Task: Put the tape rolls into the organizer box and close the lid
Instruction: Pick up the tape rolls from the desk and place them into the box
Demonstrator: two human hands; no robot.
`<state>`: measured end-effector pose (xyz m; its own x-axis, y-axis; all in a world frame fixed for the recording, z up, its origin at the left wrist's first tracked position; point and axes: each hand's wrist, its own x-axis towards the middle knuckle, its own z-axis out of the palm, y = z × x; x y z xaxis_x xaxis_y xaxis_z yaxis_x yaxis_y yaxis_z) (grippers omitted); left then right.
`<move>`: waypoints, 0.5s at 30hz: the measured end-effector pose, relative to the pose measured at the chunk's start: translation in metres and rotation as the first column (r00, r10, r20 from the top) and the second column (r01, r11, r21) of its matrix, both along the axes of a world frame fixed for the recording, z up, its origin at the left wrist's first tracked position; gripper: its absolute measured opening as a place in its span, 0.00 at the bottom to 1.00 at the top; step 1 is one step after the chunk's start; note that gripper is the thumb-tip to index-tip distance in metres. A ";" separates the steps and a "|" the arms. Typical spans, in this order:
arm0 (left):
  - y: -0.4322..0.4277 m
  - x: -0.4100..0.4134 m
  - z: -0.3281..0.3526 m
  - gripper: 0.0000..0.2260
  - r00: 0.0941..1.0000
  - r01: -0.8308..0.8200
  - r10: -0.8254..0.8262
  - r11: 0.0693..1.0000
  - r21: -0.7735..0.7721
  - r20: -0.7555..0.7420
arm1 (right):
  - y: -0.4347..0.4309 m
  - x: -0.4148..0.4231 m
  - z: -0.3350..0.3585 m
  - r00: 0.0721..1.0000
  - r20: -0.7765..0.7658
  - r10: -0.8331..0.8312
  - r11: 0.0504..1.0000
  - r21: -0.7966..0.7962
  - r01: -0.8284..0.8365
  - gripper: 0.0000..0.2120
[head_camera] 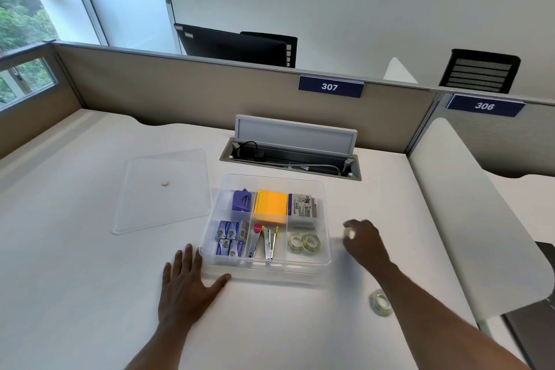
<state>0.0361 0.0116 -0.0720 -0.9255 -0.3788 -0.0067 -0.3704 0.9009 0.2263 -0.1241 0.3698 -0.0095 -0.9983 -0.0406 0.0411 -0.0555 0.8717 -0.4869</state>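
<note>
The clear organizer box (pixel 326 252) stands open on the white desk, with two clear tape rolls (pixel 303 243) in its near right compartment. My right hand (pixel 365 242) hovers just right of the box, its fingers closed around a small tape roll (pixel 349 233) that is mostly hidden. Another tape roll (pixel 380 302) lies on the desk near my right forearm. My left hand (pixel 187 282) rests flat and spread on the desk, touching the box's near left corner. The clear lid (pixel 165 189) lies flat to the left of the box.
The box also holds a purple item, an orange pad, a grey pack, staple boxes and staple removers. An open cable tray (pixel 288 156) sits behind the box. Beige partitions edge the desk at the back and left, and a white divider (pixel 468 207) rises on the right.
</note>
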 end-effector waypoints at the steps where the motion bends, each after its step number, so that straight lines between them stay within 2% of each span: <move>1: 0.000 0.000 0.000 0.45 1.000 0.000 0.000 1.000 0.001 0.000 | -0.011 -0.003 0.004 0.995 -0.037 0.096 0.994 -0.049 -0.098 0.14; 3: 0.001 0.000 0.000 0.45 1.000 0.001 -0.001 1.000 0.004 -0.002 | -0.029 -0.007 0.016 0.970 -0.086 0.229 0.965 -0.115 -0.238 0.16; 8: 0.001 0.000 0.001 0.45 1.000 0.000 0.000 1.000 0.007 -0.005 | -0.058 -0.010 0.033 0.897 -0.077 0.436 0.897 -0.046 -0.440 0.19; 12: 0.000 0.000 0.001 0.45 1.000 -0.002 0.002 1.000 0.019 -0.014 | -0.072 -0.005 0.032 0.805 0.075 0.588 0.805 0.042 -0.592 0.18; 15: 0.000 0.000 0.000 0.46 1.000 0.002 -0.002 1.000 0.014 -0.015 | -0.078 0.001 0.029 0.743 0.211 0.635 0.755 0.035 -0.655 0.18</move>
